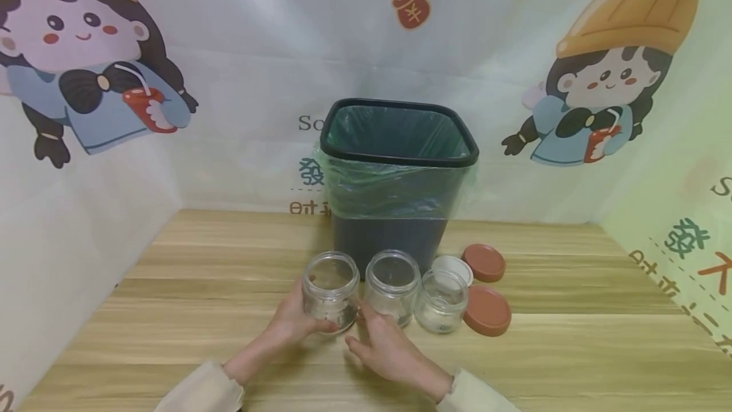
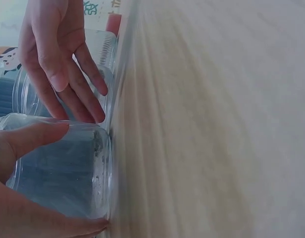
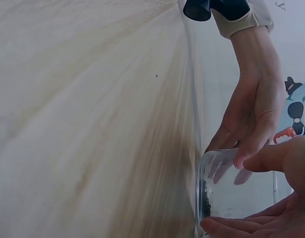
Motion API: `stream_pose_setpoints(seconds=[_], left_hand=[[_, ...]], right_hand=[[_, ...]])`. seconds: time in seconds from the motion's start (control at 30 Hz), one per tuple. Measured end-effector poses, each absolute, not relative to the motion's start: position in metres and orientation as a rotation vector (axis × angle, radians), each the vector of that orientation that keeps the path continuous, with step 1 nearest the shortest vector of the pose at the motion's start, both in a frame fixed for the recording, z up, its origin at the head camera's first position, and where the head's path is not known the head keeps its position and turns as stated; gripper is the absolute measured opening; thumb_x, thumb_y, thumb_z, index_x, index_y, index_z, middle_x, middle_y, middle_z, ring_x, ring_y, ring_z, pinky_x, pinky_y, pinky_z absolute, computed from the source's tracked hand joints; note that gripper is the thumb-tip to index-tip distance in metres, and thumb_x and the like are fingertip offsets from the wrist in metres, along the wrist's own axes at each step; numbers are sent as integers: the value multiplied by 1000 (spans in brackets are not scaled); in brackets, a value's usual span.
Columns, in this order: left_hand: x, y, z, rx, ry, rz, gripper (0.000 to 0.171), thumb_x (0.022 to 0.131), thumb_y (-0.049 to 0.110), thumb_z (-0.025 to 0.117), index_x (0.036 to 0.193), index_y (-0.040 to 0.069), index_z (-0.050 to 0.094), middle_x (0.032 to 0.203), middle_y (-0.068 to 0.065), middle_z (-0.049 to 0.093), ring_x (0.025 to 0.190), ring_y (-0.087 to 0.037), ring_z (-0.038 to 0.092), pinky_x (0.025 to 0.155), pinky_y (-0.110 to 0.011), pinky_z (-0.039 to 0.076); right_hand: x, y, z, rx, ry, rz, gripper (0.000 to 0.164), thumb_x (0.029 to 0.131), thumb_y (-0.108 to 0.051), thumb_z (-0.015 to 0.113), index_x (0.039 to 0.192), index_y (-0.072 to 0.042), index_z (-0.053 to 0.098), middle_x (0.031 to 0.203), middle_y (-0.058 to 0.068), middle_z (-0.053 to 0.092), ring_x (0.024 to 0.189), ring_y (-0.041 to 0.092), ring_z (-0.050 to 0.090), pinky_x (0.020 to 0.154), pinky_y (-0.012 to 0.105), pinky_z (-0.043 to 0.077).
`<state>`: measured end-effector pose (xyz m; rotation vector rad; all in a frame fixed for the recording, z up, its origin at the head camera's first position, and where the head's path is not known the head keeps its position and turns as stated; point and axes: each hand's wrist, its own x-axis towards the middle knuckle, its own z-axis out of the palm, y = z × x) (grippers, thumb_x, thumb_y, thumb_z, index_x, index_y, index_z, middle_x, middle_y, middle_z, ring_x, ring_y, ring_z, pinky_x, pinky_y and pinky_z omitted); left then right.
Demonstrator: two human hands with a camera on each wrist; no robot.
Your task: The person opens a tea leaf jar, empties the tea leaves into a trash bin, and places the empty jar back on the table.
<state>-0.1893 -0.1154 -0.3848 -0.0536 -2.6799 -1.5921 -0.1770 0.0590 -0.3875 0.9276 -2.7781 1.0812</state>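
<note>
My left hand [image 1: 294, 320] grips the leftmost clear glass jar [image 1: 332, 288], its thumb and fingers on opposite sides. The jar is lidless, with dark specks near its base in the left wrist view. My right hand [image 1: 386, 345] has its fingers extended beside this jar, reaching toward the gap before the middle glass jar [image 1: 392, 285]. In the left wrist view the right hand [image 2: 56, 59] shows relaxed, fairly straight fingers. Whether its fingertips touch either jar, I cannot tell. A third, shorter glass jar [image 1: 441, 304] stands to the right.
Behind the jars stands a dark trash bin [image 1: 389, 240] lined with a green bag. Two red lids [image 1: 487, 310] and a white lid [image 1: 454, 267] lie at the right on the wooden table [image 1: 572, 348]. A printed cloth [image 1: 246, 81] hangs around the table.
</note>
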Motion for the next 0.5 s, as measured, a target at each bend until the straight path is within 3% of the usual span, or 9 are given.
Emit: stream_pose_setpoints(seconds=[0.3, 0.5], left_hand=[[-184, -116, -382, -23, -2683, -1644, 95, 53, 1, 80, 132, -6, 26, 127, -30, 40, 116, -45, 38, 97, -56, 28], [-175, -124, -378, -73, -2694, -1647, 93, 56, 4, 79, 132, -4, 27, 128, -32, 37, 116, -47, 37, 94, -58, 32]], right_hand=[[-175, 68, -389, 963, -2784, 1072, 59, 81, -14, 61, 131, 5, 35, 115, 24, 55, 107, 32, 53, 90, 40, 43], [-171, 80, -390, 1060, -2756, 1086, 49, 83, -14, 60, 124, 6, 43, 116, 22, 55, 102, 31, 56, 81, 34, 50]])
